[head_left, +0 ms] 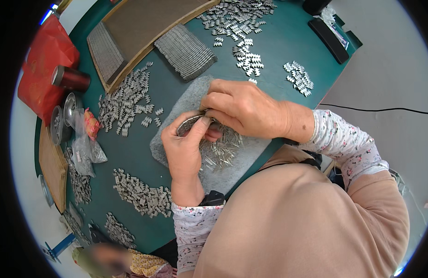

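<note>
The green worktop [278, 46] carries a grey felt pad [186, 104] in front of the person, with heaps of small comb-shaped metal pieces [130, 99] all round it and a loose pile of thin metal strips [221, 150] on the pad itself. Over that pile the left hand [184, 150] curls around a small round metal dish [188, 124], thumb on its rim. The right hand [244, 109] is closed down against the dish, fingertips pinched on something too small to make out. The dish looks light, stiff and smooth — probably slippery, so best held by the rim. It tilts, its open face turned up and to the right. The strips look thin, springy — easily bent; they lie in mixed directions, mostly slanting from lower left to upper right.
</note>
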Motion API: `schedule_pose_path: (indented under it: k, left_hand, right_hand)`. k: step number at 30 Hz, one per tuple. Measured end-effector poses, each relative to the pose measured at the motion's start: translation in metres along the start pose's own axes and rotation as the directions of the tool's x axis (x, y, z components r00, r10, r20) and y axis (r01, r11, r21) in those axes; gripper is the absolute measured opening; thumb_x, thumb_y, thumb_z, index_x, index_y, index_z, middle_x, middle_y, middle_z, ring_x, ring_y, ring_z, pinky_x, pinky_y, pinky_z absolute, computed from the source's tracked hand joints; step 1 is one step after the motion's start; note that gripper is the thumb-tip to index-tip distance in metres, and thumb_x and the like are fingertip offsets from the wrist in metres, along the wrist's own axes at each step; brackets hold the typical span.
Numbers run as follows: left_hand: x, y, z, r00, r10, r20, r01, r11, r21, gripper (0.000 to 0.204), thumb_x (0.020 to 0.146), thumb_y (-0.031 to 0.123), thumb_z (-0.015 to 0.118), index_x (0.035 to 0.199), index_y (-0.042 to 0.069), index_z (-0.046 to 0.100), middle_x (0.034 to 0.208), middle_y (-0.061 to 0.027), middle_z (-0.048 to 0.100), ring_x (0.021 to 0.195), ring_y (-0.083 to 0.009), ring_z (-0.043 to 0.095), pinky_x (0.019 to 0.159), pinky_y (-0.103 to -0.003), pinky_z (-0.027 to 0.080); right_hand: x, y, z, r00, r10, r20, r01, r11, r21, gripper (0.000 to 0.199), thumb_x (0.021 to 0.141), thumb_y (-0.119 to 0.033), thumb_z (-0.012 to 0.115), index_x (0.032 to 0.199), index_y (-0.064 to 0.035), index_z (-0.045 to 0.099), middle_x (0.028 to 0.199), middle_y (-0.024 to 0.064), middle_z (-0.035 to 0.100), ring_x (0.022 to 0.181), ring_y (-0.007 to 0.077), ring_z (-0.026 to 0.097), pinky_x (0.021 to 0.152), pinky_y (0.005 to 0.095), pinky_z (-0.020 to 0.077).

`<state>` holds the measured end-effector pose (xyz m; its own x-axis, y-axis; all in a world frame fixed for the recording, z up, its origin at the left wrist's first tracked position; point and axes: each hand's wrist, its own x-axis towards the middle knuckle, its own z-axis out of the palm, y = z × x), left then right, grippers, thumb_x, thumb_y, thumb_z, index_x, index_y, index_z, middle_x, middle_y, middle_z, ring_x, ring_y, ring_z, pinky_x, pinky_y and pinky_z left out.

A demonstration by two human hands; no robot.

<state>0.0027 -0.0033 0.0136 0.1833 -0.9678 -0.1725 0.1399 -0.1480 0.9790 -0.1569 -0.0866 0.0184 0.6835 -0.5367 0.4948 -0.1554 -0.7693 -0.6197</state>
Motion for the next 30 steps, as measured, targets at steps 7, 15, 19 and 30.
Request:
schedule_pose_path:
  k: [7, 15, 19, 30]
  left_hand:
    - [-0.001, -0.007, 0.0, 0.997, -0.079, -0.025, 0.065, 0.933, -0.353, 0.012, 0.085, 0.0, 0.065, 0.095, -0.006, 0.067, 0.081, -0.0095, 0.067, 0.066, -0.0129, 0.063, 0.059, -0.024, 0.05]
    - [-0.007, 0.004, 0.0, 0.999, 0.032, 0.039, -0.018, 0.946, -0.324, 0.014, 0.087, 0.006, 0.066, 0.094, -0.006, 0.066, 0.068, -0.0042, 0.057, 0.051, -0.0076, 0.048, 0.043, -0.02, 0.035]
    - [-0.006, 0.002, 0.003, 1.0, -0.012, 0.027, 0.02, 0.944, -0.331, 0.019, 0.089, 0.01, 0.065, 0.095, -0.008, 0.062, 0.066, -0.0061, 0.055, 0.048, -0.0089, 0.047, 0.039, -0.02, 0.031]
    - [-0.002, 0.001, 0.003, 0.987, -0.041, -0.156, 0.015, 0.985, -0.17, 0.021, 0.088, 0.01, 0.065, 0.096, -0.009, 0.063, 0.067, -0.0051, 0.054, 0.05, -0.0098, 0.047, 0.039, -0.02, 0.03]
  right_hand:
    - [-0.009, -0.006, 0.009, 0.985, -0.164, -0.044, 0.15, 0.964, -0.221, 0.046, 0.064, -0.012, 0.079, 0.104, -0.0021, 0.057, 0.084, 0.0094, 0.054, 0.072, 0.0272, 0.059, 0.056, 0.035, 0.0506]
    - [0.0, -0.005, -0.007, 0.984, -0.153, -0.087, 0.152, 0.988, -0.012, 0.028, 0.071, -0.015, 0.074, 0.091, -0.0044, 0.058, 0.078, 0.0084, 0.053, 0.068, 0.0273, 0.059, 0.057, 0.0371, 0.0491]
    - [0.002, -0.001, -0.017, 0.992, -0.123, -0.002, 0.123, 0.992, 0.037, 0.029, 0.074, -0.017, 0.074, 0.097, -0.0045, 0.062, 0.082, 0.0095, 0.058, 0.07, 0.0291, 0.061, 0.059, 0.0383, 0.0496]
    - [-0.042, 0.003, -0.036, 0.933, 0.31, 0.185, -0.225, 0.9, -0.374, 0.015, 0.078, -0.016, 0.069, 0.077, -0.0024, 0.063, 0.079, 0.0111, 0.059, 0.074, 0.0317, 0.063, 0.066, 0.0401, 0.0516]
